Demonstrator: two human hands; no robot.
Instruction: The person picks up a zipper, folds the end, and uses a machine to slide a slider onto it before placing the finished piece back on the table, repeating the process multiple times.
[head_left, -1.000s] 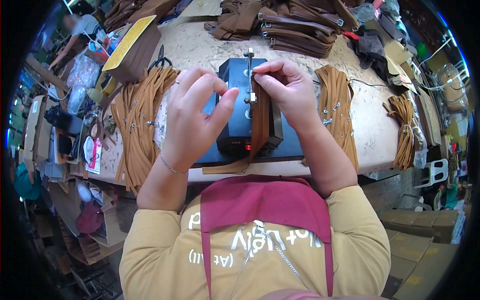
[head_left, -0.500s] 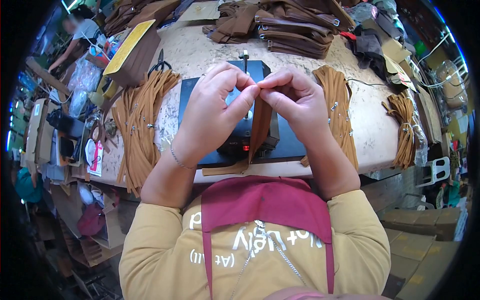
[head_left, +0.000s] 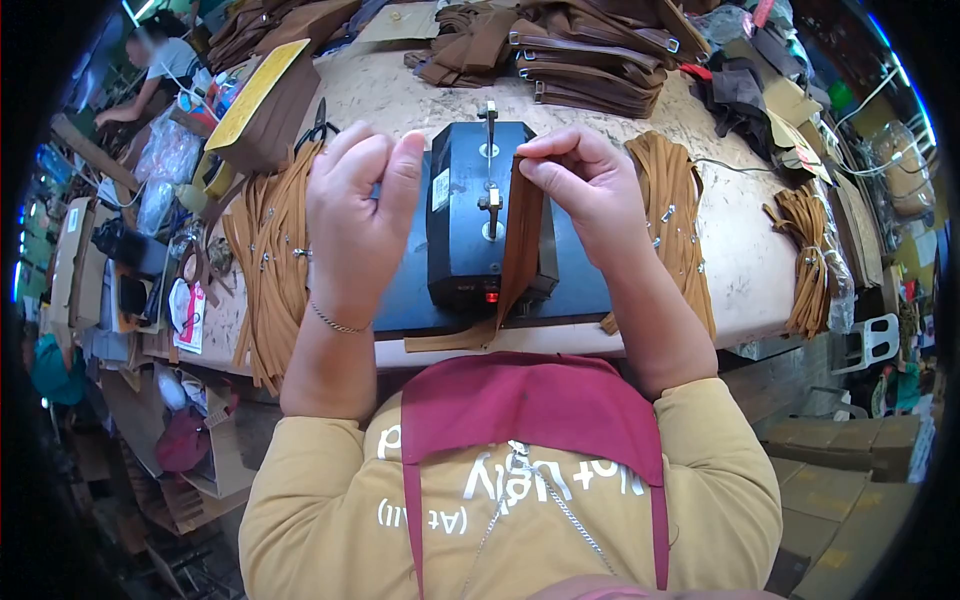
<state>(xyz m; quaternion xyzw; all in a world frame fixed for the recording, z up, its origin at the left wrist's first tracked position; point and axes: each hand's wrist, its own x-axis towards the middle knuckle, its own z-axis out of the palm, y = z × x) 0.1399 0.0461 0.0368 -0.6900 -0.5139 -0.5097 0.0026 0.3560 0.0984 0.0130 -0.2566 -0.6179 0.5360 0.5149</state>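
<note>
- We pinch one long, flat brown fabric strip (head_left: pixel 522 230) by its upper end in our right hand (head_left: pixel 592 185); it hangs along the right side of one black angular box (head_left: pixel 459 235), our landmark.
- Our left hand (head_left: pixel 360 215), left of the box, is clenched; we cannot tell whether it holds anything.
- Two silvery metal clips (head_left: pixel 489 200) stand atop the box.
- Three tan strip bundles (head_left: pixel 275 250) lie around it: one left, two right.
</note>
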